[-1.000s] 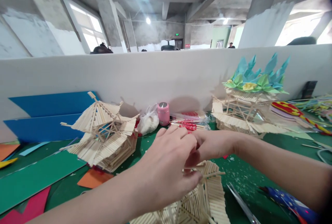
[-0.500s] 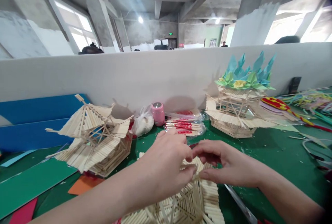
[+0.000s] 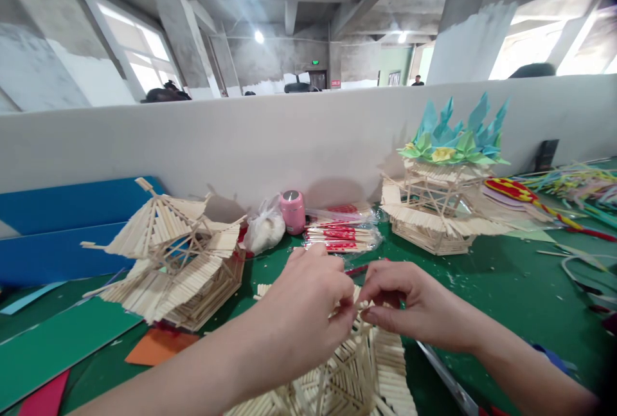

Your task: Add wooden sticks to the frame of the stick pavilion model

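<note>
Directly before me lies a model built of pale wooden sticks (image 3: 393, 364), with rows of sticks around a woven-looking middle. Over its far part my left hand (image 3: 313, 313) is closed, the fingers curled in a pinch. My right hand (image 3: 417, 300) meets it from the right, thumb and forefinger pinched together. The fingertips of both hands nearly touch, and what sits between them is too small and hidden to make out. A slim red item (image 3: 359, 269) shows on the table behind the fingers.
A tilted stick pavilion (image 3: 178, 249) stands left, another stick pavilion (image 3: 434, 210) with folded-paper leaves at right. Between them are a pink jar (image 3: 293, 212), a plastic bag (image 3: 264, 229) and packets of sticks (image 3: 342, 236). A metal blade-like tool (image 3: 446, 374) lies right of the model.
My fingers have closed into tighter pinches, with the fingertips of both hands drawn closer together. The right hand has shifted slightly left; the view has moved a little.
</note>
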Available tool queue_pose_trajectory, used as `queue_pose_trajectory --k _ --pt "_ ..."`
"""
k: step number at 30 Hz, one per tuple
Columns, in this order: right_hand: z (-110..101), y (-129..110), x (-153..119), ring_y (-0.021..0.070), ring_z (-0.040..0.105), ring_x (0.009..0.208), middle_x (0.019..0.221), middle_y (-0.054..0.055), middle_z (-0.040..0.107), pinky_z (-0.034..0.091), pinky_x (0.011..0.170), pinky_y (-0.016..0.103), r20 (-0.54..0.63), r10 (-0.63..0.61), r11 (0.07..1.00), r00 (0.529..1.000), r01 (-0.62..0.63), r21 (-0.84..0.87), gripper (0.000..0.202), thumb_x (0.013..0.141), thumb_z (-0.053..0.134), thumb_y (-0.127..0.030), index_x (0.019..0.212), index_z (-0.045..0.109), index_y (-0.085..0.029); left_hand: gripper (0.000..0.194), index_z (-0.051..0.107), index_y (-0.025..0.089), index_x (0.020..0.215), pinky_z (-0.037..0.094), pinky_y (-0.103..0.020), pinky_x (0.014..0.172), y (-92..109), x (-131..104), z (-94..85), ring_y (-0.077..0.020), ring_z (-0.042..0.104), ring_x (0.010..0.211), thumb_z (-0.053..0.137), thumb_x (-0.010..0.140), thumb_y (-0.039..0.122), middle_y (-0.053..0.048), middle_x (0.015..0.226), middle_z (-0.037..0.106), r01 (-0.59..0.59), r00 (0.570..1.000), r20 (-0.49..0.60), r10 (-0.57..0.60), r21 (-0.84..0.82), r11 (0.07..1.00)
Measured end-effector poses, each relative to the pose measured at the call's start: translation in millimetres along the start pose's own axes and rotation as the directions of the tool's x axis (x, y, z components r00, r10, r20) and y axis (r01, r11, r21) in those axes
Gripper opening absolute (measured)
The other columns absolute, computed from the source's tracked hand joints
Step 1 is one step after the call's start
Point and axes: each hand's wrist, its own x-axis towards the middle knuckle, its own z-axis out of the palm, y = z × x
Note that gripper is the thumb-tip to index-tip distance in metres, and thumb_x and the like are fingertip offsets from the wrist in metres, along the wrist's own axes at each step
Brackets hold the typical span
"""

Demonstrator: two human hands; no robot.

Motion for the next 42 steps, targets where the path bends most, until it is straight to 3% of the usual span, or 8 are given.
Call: queue_pose_trajectory --k 10,42 --pt "-0.5 -2.8 2.1 0.0082 0.045 0.060 0.062 -0.003 0.050 0.036 0.057 0.021 -0.009 -0.016 1.000 1.000 0.016 -0.014 0.008 0.074 0.060 -0.017 0.078 0.066 -0.018 0.022 0.059 0.017 0.061 0.031 -0.030 0.062 0.3 -1.2 0.4 -0.0175 0.044 0.071 0.048 0.080 0.017 -0.002 0.066 0.053 0.008 1.000 0.001 -0.008 0.011 1.000" --pt "-0.4 -4.5 0.4 0.0085 0.045 0.059 0.064 -0.002 0.050 0.036 0.052 0.020 -0.010 0.016 1.000 1.000 -0.016 0.002 0.009 0.073 0.060 -0.019 0.079 0.066 -0.017 0.020 0.058 0.017 0.058 0.031 -0.030 0.063 -0.8 0.4 1.4 -0.0169 0.044 0.071 0.051 0.076 0.017 -0.001 0.064 0.055 0.021 1.000 -0.003 -0.021 0.013 1.000"
